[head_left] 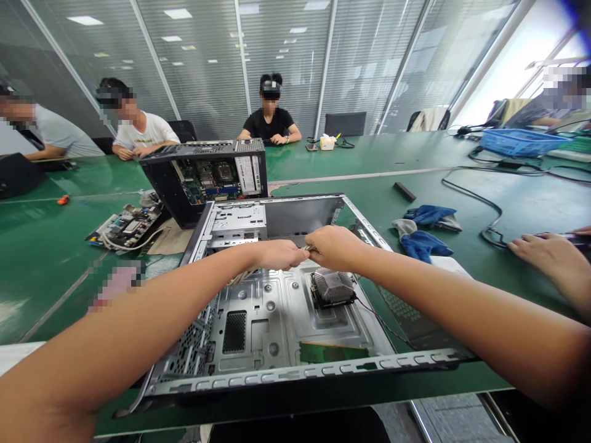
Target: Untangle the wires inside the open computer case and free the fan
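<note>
An open, mostly bare computer case (277, 320) lies flat on the green table in front of me. My left hand (279, 254) and my right hand (333, 246) meet above its middle, both closed in a pinch on a small pale item between them that I cannot name. A finned heatsink with fan (332, 287) rests on the case floor just below my right hand. A green memory stick (333, 352) lies near the case's front rail.
A second case (207, 175) with its motherboard stands behind, a loose circuit board (127, 226) to its left. Blue gloves (425, 231) and black cables (489, 212) lie to the right, where another person's hand (549, 255) rests. Three people sit at the far side. A blue basket (519, 143) is far right.
</note>
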### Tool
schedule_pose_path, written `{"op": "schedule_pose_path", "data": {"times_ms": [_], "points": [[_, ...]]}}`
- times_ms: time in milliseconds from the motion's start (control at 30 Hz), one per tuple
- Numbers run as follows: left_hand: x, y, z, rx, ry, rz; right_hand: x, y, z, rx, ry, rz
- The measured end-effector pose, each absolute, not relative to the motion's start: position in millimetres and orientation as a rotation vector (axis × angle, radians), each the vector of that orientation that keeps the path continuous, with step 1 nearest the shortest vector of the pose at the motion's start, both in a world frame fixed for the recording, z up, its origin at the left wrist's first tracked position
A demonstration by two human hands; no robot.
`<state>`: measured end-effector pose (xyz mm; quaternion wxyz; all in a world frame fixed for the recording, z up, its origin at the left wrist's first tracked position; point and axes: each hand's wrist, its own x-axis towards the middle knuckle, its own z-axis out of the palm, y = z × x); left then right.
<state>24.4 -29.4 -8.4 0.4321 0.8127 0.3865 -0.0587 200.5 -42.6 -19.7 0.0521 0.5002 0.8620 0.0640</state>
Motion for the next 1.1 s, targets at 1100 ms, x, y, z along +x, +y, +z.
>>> {"op": "schedule_pose_path", "data": {"times_ms": [1100], "points": [[25.3, -31.7, -3.5, 2.152, 1.033, -0.222, 200.9, -41.5, -21.6, 1.465, 2.656, 0.167]]}}
